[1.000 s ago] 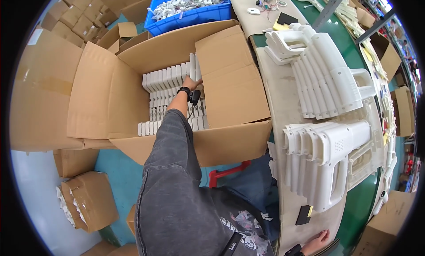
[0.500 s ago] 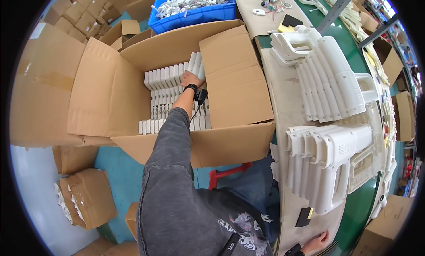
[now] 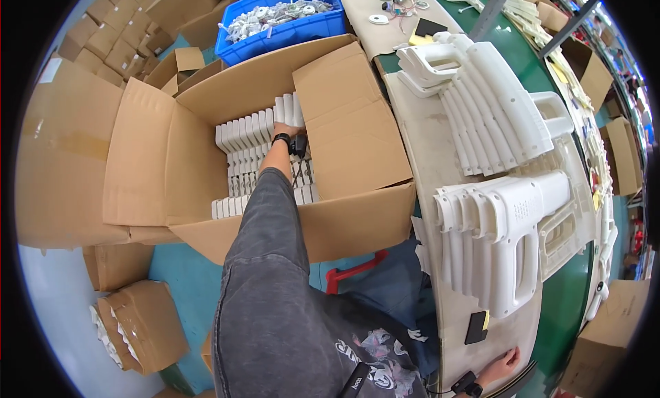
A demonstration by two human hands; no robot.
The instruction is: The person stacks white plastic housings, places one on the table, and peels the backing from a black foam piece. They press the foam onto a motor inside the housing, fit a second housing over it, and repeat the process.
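My left hand (image 3: 287, 129) reaches into a large open cardboard box (image 3: 247, 234), closed at the near end of a few white plastic parts (image 3: 288, 109). Those parts stand a little higher than the row beside them, and my fingertips are partly hidden. More white parts (image 3: 240, 135) stand upright in close rows inside the box. My right hand (image 3: 505, 363) rests at the near part of the workbench (image 3: 450, 329), fingers loosely curled and apart, holding nothing. Nearest to it lies a small black block with a yellow edge (image 3: 476, 328).
Two stacks of white handled housings, a far one (image 3: 491, 109) and a near one (image 3: 505, 240), lie on the bench. A blue bin (image 3: 278, 46) of small wired parts stands behind the box. A metal post (image 3: 491, 14) rises at the bench's far side. Cartons (image 3: 141, 322) stand at left.
The whole view has shifted slightly. The white parts at my left hand leaned before and now stand straighter beside the row. My right hand remains on the bench.
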